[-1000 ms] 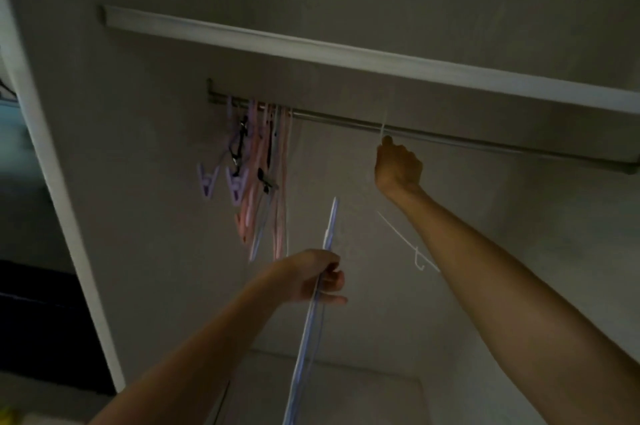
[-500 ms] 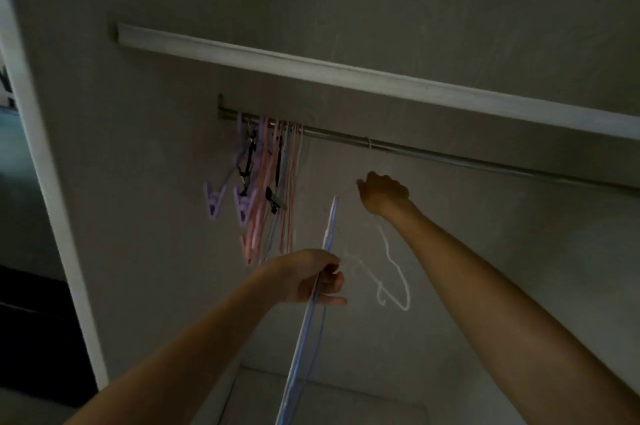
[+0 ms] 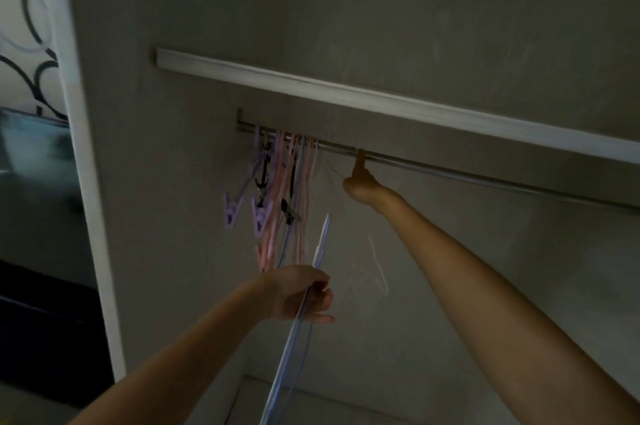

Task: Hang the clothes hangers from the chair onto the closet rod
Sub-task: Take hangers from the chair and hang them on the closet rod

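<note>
A metal closet rod point(image 3: 485, 178) runs under a white shelf. At its left end hang several pink, purple and blue hangers point(image 3: 287, 189), some with clips. My left hand point(image 3: 301, 293) grips a bunch of light blue hangers point(image 3: 320, 251) that point up toward the rod and trail down out of view. My right hand point(image 3: 360, 183) reaches up with one straight finger touching the rod, just right of the hung bunch. A thin white hanger point(image 3: 379, 268) shows faint and blurred below that hand; its hook is hard to make out.
The white shelf board point(image 3: 381, 102) sits close above the rod. The closet's white left frame point(image 3: 93, 216) stands at the left, with a dark room beyond it. A pale ledge point(image 3: 346, 404) lies at the closet's bottom. The rod's right stretch is bare.
My right hand let go of the white hanger on the rod, dropped briefly, then rose again to touch the rod further left. The view tilted up. My left hand kept its hold.
</note>
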Demonstrator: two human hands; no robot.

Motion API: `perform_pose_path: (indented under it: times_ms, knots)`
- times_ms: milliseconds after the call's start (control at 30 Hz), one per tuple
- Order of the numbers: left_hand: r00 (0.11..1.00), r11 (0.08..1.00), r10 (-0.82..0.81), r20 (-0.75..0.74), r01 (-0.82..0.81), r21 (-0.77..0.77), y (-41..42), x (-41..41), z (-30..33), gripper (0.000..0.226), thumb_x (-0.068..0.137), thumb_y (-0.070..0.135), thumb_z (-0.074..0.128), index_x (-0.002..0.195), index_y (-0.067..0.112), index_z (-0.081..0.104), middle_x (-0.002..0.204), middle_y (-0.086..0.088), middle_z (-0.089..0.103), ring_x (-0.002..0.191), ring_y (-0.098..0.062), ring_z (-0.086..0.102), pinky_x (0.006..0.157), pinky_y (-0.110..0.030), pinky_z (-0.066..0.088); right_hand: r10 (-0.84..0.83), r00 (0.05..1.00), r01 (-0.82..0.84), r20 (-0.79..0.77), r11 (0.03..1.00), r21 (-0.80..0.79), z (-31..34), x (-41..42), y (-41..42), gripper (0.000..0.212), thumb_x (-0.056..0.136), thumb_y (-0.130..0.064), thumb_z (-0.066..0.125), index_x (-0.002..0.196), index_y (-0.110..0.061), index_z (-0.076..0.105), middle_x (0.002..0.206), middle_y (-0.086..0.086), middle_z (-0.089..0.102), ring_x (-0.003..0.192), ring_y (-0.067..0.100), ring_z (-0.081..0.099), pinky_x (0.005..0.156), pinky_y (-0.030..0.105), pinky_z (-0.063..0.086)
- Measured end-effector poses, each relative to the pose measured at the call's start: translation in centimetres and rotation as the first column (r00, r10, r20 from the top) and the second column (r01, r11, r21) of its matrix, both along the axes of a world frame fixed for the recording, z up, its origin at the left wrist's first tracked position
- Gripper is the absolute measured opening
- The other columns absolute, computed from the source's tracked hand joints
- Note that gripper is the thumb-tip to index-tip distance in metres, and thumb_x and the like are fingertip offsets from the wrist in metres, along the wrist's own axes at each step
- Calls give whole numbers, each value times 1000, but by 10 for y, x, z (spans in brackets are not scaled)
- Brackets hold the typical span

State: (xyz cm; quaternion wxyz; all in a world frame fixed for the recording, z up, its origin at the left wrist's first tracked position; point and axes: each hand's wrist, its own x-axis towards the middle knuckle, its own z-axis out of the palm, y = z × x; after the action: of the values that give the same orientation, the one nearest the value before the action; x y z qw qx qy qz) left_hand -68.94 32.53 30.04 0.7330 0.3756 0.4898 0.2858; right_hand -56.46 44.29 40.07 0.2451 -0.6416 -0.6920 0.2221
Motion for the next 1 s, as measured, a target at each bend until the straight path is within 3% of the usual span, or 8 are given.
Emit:
perform_pose_path:
  times_ms: [100, 167, 267, 500, 667, 767, 867, 1000]
  knots:
    - [1000, 1000, 5, -10, -5, -3, -4, -8, 1, 35, 99, 13, 41, 64, 9, 45, 53, -5, 52, 36, -9, 56, 51, -29, 57, 18, 1000, -18, 0, 1000, 14, -5, -19, 4, 82, 94, -8, 39, 145, -20, -25, 157, 19, 10, 128, 36, 43, 71, 27, 44]
    - [1000, 1000, 13, -21, -13, -7, -6, -12, 2, 35, 99, 13, 41, 64, 9, 45, 56, -5, 50, 35, -9, 56, 49, -29, 57, 77, 997, -77, -5, 997, 7, -8, -32, 5, 81, 95, -8, 39, 146, -20, -23, 158, 15, 9, 135, 34, 37, 83, 31, 46]
    - [1000, 1000, 0, -21, 0, -10, -7, -15, 1, 33, 99, 14, 39, 66, 9, 44, 58, -6, 47, 35, -9, 55, 50, -28, 57, 189, 979, -190, -76, 982, -10, -14, -49, 6, 77, 96, -5, 39, 149, -15, -16, 159, 8, 0, 144, 26, 20, 113, 28, 26]
    - [1000, 1000, -20, -15, 20, -21, -10, -28, 8, 32, 99, 14, 39, 68, 8, 45, 52, -6, 55, 38, -10, 58, 47, -26, 57, 226, 974, -227, -29, 974, -9, -13, -36, 6, 73, 94, 3, 34, 151, -18, -7, 159, 8, 3, 145, 24, 16, 112, 27, 26]
    - [988, 993, -116, -105, 115, -14, -34, -38, 21, 40, 102, 19, 30, 67, 9, 46, 55, -5, 68, 48, -13, 68, 64, -31, 55, 116, 987, -107, 116, 991, -79, -51, 0, -37, 47, 97, -9, 34, 144, -3, 30, 148, 15, 35, 129, 29, 44, 99, 29, 39]
    - [975, 986, -166, -145, 160, -51, -51, -41, 15, 42, 102, 22, 27, 65, 10, 45, 66, -10, 73, 58, -18, 72, 79, -35, 49, 100, 995, -85, 29, 940, -331, -89, 25, -76, 33, 98, -11, 36, 128, -2, 47, 117, 17, 57, 76, 22, 61, 63, 27, 45]
    - [945, 964, -266, -189, 259, -60, -67, -40, -1, 41, 102, 26, 27, 66, 14, 45, 76, -5, 76, 69, -14, 73, 87, -33, 47, 188, 982, -165, -20, 805, -570, -119, 40, -119, 21, 100, -16, 35, 112, -8, 50, 87, 4, 59, 70, 15, 59, 64, 26, 48]
    - [923, 929, -366, -120, 354, -108, -89, -28, -36, 36, 101, 28, 29, 73, 17, 49, 83, 2, 76, 79, -10, 73, 86, -30, 47, 273, 926, -377, -263, 609, -698, -154, 38, -176, 23, 101, -21, 36, 94, -11, 55, 83, -1, 65, 73, 11, 64, 70, 24, 50]
